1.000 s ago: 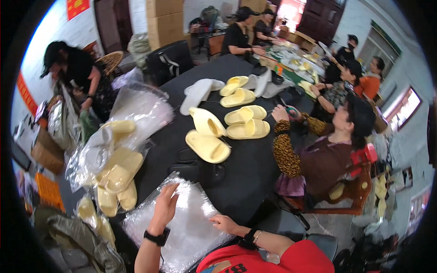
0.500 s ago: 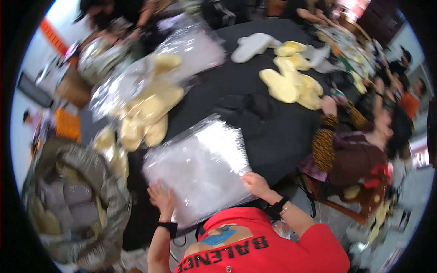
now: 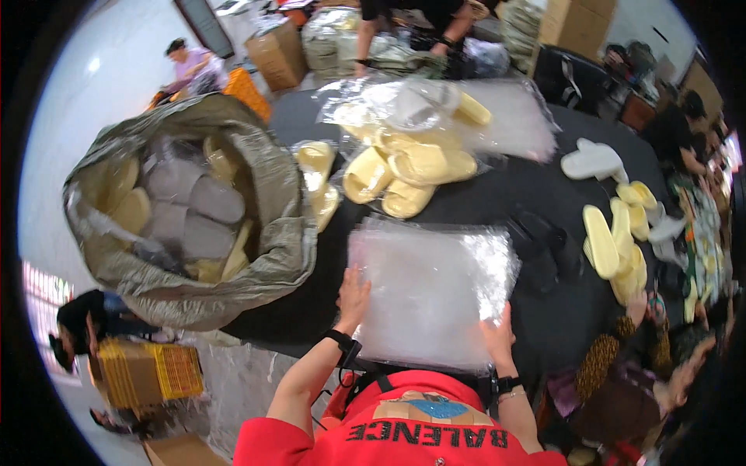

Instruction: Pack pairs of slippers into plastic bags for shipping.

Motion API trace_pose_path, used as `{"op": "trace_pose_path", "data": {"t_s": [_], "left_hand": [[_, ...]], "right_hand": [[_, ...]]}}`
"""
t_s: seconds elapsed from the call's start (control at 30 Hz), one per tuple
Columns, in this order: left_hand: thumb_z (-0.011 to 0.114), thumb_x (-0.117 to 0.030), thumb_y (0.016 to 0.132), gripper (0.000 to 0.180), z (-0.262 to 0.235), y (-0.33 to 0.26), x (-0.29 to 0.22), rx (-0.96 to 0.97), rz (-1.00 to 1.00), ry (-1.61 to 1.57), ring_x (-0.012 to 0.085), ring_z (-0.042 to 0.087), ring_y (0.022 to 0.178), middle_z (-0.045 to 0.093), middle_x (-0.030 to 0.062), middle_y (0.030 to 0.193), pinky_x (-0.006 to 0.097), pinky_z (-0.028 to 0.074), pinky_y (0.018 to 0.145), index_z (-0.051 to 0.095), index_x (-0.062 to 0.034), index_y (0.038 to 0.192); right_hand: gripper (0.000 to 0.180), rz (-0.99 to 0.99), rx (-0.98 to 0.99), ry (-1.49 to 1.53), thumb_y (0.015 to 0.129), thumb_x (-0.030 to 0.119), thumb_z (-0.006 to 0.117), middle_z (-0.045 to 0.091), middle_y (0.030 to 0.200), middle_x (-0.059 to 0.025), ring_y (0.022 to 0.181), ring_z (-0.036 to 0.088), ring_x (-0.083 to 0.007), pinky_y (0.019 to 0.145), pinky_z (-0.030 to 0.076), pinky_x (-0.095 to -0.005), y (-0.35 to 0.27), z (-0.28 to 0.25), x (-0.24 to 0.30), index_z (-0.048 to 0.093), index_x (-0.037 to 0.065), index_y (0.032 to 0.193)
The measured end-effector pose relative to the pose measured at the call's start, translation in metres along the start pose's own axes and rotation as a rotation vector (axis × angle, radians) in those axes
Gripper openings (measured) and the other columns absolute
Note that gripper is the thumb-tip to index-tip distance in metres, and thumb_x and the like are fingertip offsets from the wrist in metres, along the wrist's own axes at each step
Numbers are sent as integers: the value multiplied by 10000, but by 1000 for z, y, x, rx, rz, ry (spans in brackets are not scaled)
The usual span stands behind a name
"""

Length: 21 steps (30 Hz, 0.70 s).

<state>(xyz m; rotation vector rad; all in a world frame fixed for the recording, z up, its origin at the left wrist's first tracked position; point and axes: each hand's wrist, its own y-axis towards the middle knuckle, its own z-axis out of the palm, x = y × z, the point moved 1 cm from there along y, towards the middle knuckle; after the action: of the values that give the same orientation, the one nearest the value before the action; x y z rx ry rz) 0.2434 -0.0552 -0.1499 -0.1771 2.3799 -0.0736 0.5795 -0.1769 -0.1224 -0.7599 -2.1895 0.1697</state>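
A stack of clear plastic bags [image 3: 423,299] lies flat on the black-covered table in front of me. My left hand [image 3: 353,300] rests against its left edge with the fingers stretched out. Along the lower right edge, my right hand [image 3: 498,339] touches the stack, fingers extended and thumb apart. Neither hand grips anything. Just beyond the stack is a pile of pale yellow slippers [image 3: 412,167], some in clear wrapping. To its right sit black slippers [image 3: 544,248], hard to make out against the dark cloth.
On the left stands a large woven sack [image 3: 272,256] holding wrapped grey slippers [image 3: 194,206] and yellow ones. More clear bags [image 3: 517,120] lie at the back. Loose yellow slippers [image 3: 622,248] and a white pair [image 3: 594,161] are at right, near a co-worker's patterned sleeve [image 3: 597,365].
My view has swung left, bringing the sack fully in. Both hands remain at the sides of the bag stack, which now appears straighter before me.
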Motion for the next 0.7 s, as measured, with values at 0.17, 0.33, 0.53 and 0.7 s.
{"op": "trace_pose_path", "data": {"t_s": [0.17,0.33,0.53,0.7], "left_hand": [[566,-131,770,432,-70,18,-58,-211,280,118,371,305,1219,317,201,1337,469,272,975,471,-88,1189],[536,-82,780,444,-190,56,-111,-879,246,197,346,261,1250,330,185,1323,493,212,989,445,-78,1214],[547,-110,801,458,-267,92,-80,-1279,69,16,332,313,1214,362,189,1297,423,265,971,411,16,1220],[573,-154,768,282,-303,115,-15,-791,-92,-367,193,529,795,550,78,876,333,428,708,538,12,994]], "right_hand": [[841,-5,-54,44,700,271,637,251,1385,-176,1271,256,-332,971,224,-533,-4,-5,-5,168,79,1372],[773,-32,-92,33,700,180,639,216,1387,-180,1279,227,-339,1017,222,-467,-5,-10,-18,234,66,1349],[674,-47,-119,142,707,96,614,234,1361,-210,1274,228,-339,1038,214,-399,-1,-10,-28,308,30,1304],[529,-328,-195,78,687,103,619,382,1229,-209,1152,340,-347,970,280,-391,2,-13,-41,439,1,1174]]}}
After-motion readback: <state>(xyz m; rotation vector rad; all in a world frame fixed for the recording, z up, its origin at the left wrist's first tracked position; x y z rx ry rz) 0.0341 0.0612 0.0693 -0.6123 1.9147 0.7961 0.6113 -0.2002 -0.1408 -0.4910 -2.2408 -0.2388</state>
